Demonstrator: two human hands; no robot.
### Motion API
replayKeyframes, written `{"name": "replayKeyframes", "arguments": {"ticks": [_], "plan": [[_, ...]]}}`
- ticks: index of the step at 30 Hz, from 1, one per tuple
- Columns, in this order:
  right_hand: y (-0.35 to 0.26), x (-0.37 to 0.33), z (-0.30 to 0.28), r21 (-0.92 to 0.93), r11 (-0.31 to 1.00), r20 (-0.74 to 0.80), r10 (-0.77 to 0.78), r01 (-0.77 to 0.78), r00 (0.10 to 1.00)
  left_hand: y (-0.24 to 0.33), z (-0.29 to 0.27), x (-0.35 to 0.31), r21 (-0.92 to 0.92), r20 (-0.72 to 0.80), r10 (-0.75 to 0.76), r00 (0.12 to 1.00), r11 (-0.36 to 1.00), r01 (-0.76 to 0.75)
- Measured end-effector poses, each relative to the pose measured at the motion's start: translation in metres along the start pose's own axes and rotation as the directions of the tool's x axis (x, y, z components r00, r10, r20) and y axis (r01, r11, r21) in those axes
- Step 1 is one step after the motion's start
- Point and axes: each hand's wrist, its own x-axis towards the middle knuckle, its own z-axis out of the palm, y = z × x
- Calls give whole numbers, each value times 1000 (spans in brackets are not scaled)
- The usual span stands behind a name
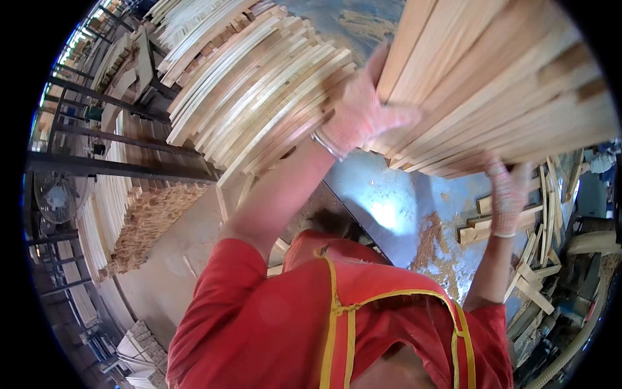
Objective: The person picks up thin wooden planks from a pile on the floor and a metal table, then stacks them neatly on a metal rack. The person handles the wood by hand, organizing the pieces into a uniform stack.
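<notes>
A thick bundle of pale wooden strips [447, 97] fills the upper right, raised close to me and slightly blurred. My left hand [366, 113], in a light knitted glove, clasps the bundle's left side, its thumb lying across the near strips. Against the near lower edge is my gloved right hand [508, 194], its fingertips partly hidden by the wood. Both hands hold the bundle between them. Beneath it lies a metal work surface [376, 188] with sawdust on it.
To the left stands a long stack of wooden strips [259, 91], with another pile [142, 214] beyond a dark metal rail [116, 165]. Short wood pieces [492, 223] lie at the right, beside loose offcuts [534, 279]. A ribbed hose [593, 330] curves along the right rim.
</notes>
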Motion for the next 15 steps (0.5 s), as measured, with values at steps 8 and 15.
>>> {"name": "replayKeyframes", "arguments": {"ticks": [8,15], "plan": [[84,-65,29,-307,951,177,10,45,984,-40,-28,-97,-89,-8,-165,986,982,164],[-82,-166,149,-171,983,509,26,72,860,34,-183,-268,477,-183,40,982,877,54]]}}
